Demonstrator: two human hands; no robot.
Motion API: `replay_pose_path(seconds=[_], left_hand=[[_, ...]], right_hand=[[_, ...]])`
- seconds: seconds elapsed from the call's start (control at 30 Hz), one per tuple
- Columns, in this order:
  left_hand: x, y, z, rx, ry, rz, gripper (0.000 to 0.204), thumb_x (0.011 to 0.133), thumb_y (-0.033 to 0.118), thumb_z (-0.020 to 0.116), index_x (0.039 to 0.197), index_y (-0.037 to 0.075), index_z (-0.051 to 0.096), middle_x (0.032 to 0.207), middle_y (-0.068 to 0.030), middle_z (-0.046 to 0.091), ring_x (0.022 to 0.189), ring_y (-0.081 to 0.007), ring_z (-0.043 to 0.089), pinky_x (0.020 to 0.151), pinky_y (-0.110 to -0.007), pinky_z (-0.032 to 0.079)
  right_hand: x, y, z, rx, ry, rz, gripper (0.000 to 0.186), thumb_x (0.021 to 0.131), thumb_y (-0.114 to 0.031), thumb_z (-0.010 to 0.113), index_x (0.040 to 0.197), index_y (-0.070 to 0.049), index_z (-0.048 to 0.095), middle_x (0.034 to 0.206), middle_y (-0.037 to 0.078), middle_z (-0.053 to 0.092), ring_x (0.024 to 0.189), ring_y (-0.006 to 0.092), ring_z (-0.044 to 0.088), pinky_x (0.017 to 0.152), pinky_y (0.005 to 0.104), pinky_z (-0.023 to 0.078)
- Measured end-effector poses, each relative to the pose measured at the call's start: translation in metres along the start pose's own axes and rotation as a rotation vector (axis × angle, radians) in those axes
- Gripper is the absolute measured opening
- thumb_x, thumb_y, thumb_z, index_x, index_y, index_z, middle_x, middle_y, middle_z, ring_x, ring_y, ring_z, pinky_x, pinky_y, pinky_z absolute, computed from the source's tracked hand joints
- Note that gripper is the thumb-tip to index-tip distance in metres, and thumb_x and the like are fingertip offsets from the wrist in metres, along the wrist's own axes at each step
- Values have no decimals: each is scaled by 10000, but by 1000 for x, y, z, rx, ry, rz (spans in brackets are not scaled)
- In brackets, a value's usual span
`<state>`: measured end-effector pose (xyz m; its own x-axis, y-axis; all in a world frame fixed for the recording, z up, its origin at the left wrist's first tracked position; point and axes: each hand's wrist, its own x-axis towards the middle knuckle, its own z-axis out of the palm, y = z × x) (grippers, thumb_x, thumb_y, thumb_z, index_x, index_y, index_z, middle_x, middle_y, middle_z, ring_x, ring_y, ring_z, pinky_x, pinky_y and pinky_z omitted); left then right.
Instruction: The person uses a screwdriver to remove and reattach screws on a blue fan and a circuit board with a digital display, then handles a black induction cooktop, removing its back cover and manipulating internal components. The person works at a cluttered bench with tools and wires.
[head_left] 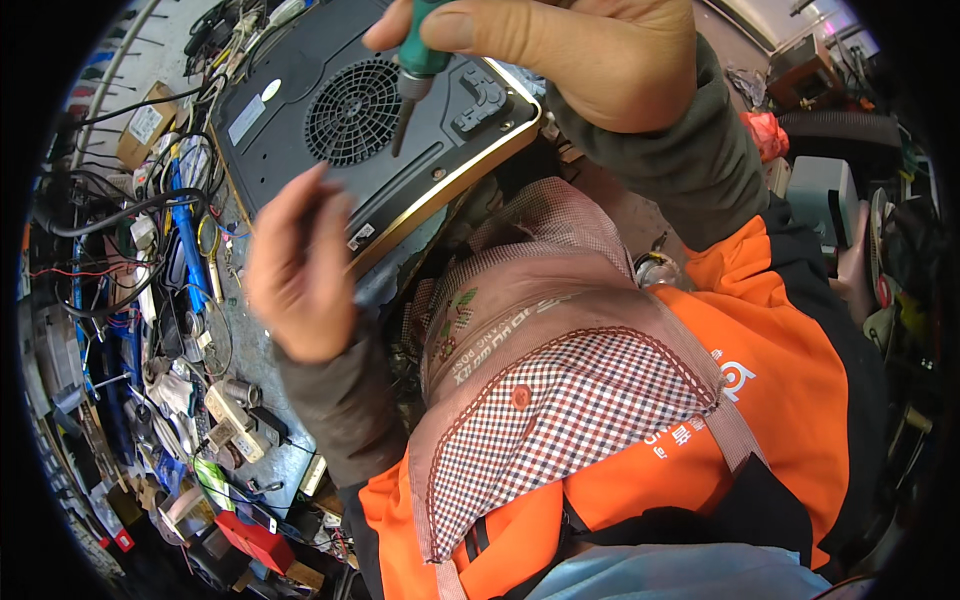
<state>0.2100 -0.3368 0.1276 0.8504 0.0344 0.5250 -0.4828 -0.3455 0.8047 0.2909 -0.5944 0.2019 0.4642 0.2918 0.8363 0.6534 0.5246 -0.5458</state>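
An induction cooker (275, 125) lies with its black underside up, its round fan grille (355, 112) facing me. Above it, my right hand (590, 55) is closed around the green handle of a screwdriver (424, 50). The screwdriver's shaft points down over the casing, just right of the grille; whether its tip touches the casing I cannot tell. My left hand (302, 270) is at the cooker's near left edge. Motion smears its fingers, so what they hold, if anything, does not show.
Cluttering the bench on the left are black cables (120, 215), a long blue tool (187, 245), a cardboard box (147, 122), a cream power strip (235, 425) and a red box (255, 540). A grey box-shaped device (822, 200) stands on the right.
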Motion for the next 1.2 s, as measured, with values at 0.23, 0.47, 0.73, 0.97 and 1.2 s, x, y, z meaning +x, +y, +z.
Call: replay_pose_path(seconds=[0.23, 0.47, 0.73, 0.97, 1.2], left_hand=[[12, 9, 61, 25, -193, 179, 288, 865, -92, 756, 1145, -29, 725, 961, -121, 727, 858, -177, 708, 771, -277, 552], [15, -1, 86, 41, -194, 160, 281, 830, -59, 798, 1100, -24, 729, 917, -120, 710, 796, -185, 699, 714, -287, 547], [23, -7, 88, 243, -270, 344, 315, 841, -38, 782, 1141, -6, 692, 922, -132, 708, 798, -266, 704, 721, -338, 562], [18, -11, 90, 327, -264, 374, 278, 816, 34, 810, 1052, 29, 663, 874, -119, 681, 758, -336, 685, 651, -395, 542], [20, -6, 96, 439, -217, 469, 393, 829, 64, 817, 1176, 38, 636, 1138, -158, 657, 888, -370, 680, 683, -413, 563]], right_hand=[[-18, -6, -18, -93, 46, 65, 890, 883, 129, 700, 1629, -87, 264, 1113, 64, 575, 1029, 131, 625, 927, 281, 568], [-26, -24, -21, -473, 47, 163, 842, 871, 97, 735, 1595, -55, 332, 1146, 20, 523, 906, 63, 524, 776, 213, 475], [-12, -40, -20, -401, -98, 207, 777, 857, 120, 619, 1573, -53, 369, 1381, 83, 495, 1021, 146, 519, 912, 293, 474], [-8, -21, -10, -696, -203, -91, 783, 818, 74, 663, 1551, -43, 415, 1424, 215, 578, 1188, 375, 659, 977, 373, 539], [-17, -2, -14, -622, -198, -133, 729, 830, 70, 672, 1517, -28, 447, 1380, 224, 607, 1219, 399, 647, 999, 380, 536]])
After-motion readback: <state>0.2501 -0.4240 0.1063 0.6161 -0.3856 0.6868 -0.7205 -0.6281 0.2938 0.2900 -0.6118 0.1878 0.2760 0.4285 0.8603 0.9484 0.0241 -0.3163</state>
